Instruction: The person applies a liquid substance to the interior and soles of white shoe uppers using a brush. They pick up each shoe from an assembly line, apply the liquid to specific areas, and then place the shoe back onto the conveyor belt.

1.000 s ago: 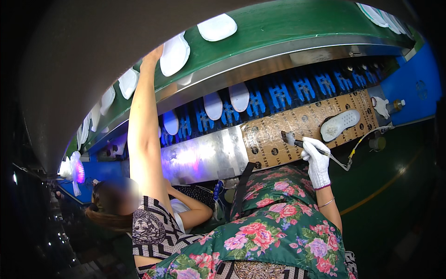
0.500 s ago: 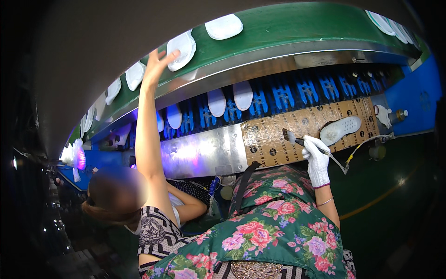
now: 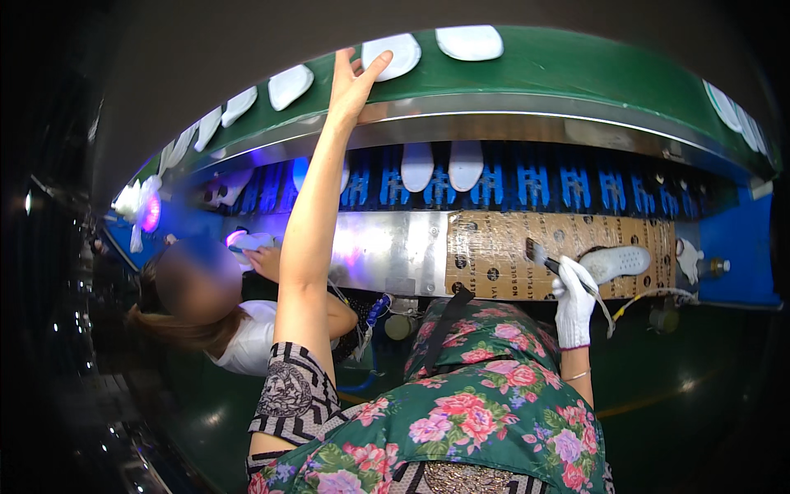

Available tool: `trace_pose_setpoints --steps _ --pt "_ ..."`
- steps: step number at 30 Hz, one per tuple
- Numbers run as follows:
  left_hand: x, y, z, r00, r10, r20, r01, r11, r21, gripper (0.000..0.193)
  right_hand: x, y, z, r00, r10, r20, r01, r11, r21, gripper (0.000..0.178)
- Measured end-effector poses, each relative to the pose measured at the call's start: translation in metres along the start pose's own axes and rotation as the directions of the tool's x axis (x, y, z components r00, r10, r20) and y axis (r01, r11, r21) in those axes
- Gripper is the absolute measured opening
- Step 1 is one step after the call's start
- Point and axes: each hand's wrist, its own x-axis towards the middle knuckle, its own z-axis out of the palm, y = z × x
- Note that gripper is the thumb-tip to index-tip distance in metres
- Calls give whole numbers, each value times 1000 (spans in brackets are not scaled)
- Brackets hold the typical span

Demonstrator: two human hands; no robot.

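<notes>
Brush (image 3: 541, 255), seemingly, near white sole (image 3: 619, 263)

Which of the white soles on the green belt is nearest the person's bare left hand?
The white sole just right of the left hand, which partly overlaps it in this view; the others on the green belt lie clear.

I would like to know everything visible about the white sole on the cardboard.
The white sole is long and rounded, perhaps rubber or foam, with small dark holes toward its right end. It lies lengthwise, left to right, on the brown cardboard. Its left end is beside the gloved right hand; whether they touch is unclear.
</notes>
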Motion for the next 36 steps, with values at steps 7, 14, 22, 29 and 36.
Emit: trace_pose_setpoints --steps 7,14,22,29,36 --pt "5 -21 -64 916 355 -188 -227 844 486 68 -2 5 -12 999 -40 -15 40 997 -60 20" --pt "34 -70 -110 990 142 -1 -41 296 954 31 2 7 1 999 0 44 5 993 -116 20" --pt "50 -88 -169 973 94 -212 170 332 928 29 0 -3 29 998 -22 57 34 974 -225 20" --pt "44 -86 -238 928 191 -319 243 341 908 26 12 -2 15 998 -3 69 19 972 -234 26" --pt "41 -104 -306 905 120 -409 380 206 902 38 18 -12 24 995 -55 87 76 963 -258 26"
